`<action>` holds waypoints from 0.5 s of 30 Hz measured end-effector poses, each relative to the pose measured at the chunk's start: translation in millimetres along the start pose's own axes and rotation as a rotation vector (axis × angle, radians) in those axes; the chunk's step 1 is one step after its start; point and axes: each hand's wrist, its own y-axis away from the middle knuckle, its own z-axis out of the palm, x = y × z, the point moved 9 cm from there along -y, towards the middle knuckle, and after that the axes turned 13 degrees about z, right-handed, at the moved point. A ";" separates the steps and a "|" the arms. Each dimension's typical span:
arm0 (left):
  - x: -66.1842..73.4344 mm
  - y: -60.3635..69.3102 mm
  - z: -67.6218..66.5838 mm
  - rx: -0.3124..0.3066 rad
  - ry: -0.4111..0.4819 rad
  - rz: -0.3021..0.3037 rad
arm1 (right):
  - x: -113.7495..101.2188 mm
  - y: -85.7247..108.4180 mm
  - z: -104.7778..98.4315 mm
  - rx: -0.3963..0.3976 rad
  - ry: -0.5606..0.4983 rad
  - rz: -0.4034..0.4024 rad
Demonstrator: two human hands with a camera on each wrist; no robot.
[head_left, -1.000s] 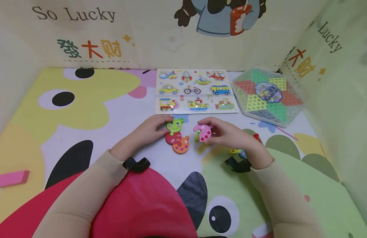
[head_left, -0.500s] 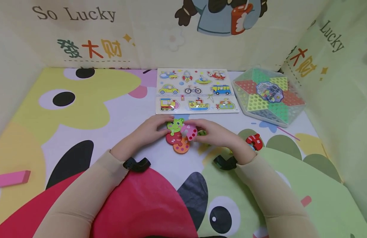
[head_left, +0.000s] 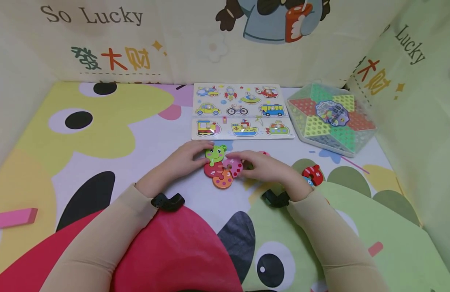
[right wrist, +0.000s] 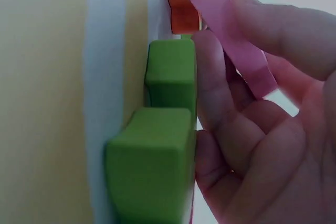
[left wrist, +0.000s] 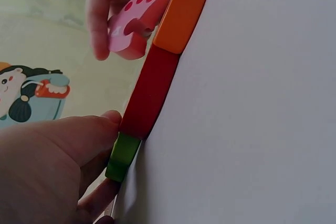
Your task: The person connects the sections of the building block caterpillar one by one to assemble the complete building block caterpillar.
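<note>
My left hand (head_left: 188,159) holds the green caterpillar-head puzzle piece (head_left: 215,153) between thumb and fingers. Linked below it on the table are a red piece marked 2 (head_left: 211,170) and an orange piece marked 3 (head_left: 222,181). With thumb and fingers, my right hand (head_left: 263,166) pinches a pink dotted piece marked 4 (head_left: 234,167). That piece is tilted and raised over the edge of the orange one, as the left wrist view shows. In the right wrist view, a green block-like piece (right wrist: 149,166) stands beside the right fingers.
A red piece marked 8 (head_left: 312,175) and a blue piece (head_left: 310,181) lie by the right wrist. Behind the hands are a vehicle peg puzzle board (head_left: 243,111) and a clear hexagonal game box (head_left: 332,119). A pink block (head_left: 15,218) is at far left.
My right hand has carried the pink piece left to the linked pieces, then slightly nearer over the orange one. The red piece marked 8 has come into fuller view. My left hand stays put.
</note>
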 end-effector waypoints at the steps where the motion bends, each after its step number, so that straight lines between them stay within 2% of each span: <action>1: -0.3 -0.2 0.1 0.001 -0.001 0.003 | 0.3 0.1 0.6 -0.003 0.007 0.002; 8: -0.7 -1.3 0.6 0.004 -0.002 0.011 | 2.2 0.7 0.6 0.023 0.038 0.024; 15: -1.8 -0.2 0.3 0.004 -0.007 -0.009 | 4.4 -1.0 -1.1 0.065 0.098 0.045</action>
